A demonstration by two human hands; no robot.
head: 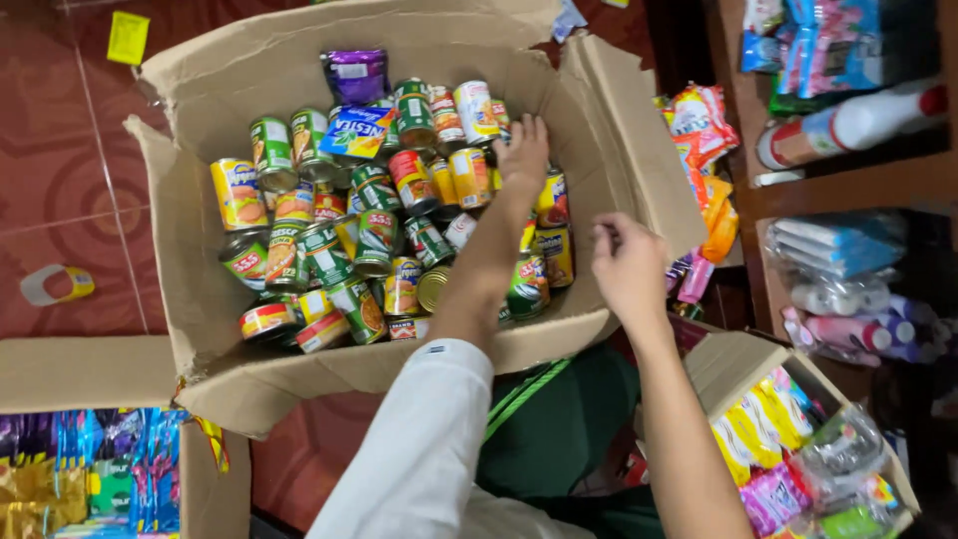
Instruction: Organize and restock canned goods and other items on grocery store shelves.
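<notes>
The left hand (pixel 523 152) reaches up from the lower middle of the frame into the large cardboard box (pixel 205 90), its arm in a white sleeve (pixel 424 449) stretched straight across the heap of tin cans (pixel 354 225). The hand lies palm down at the upper right of the heap, fingers together and curled over the cans there; whether it grips one of them cannot be told, since the fingertips are hidden among the tins. The right hand (pixel 627 268) hovers bare-armed just right of centre, above the box's right wall, fingers bent loosely inward and pinching nothing that shows.

The cans fill the box floor, most lying on their sides or tilted, with green, yellow and red labels. A purple pouch (pixel 355 72) and a blue-and-yellow packet (pixel 354 130) rest on top of them toward the upper middle.

At the right of the frame wooden shelves (pixel 848 190) hold bottles and wrapped goods, and bright snack packets (pixel 704 140) hang beside the box's right flap. A smaller carton (pixel 733 364) at the lower right holds yellow and pink sachets. At the lower left another carton (pixel 80 374) shows strips of dark and blue sachets. A roll of tape (pixel 55 284) lies on the red tiled floor (pixel 60 150) at the left.
</notes>
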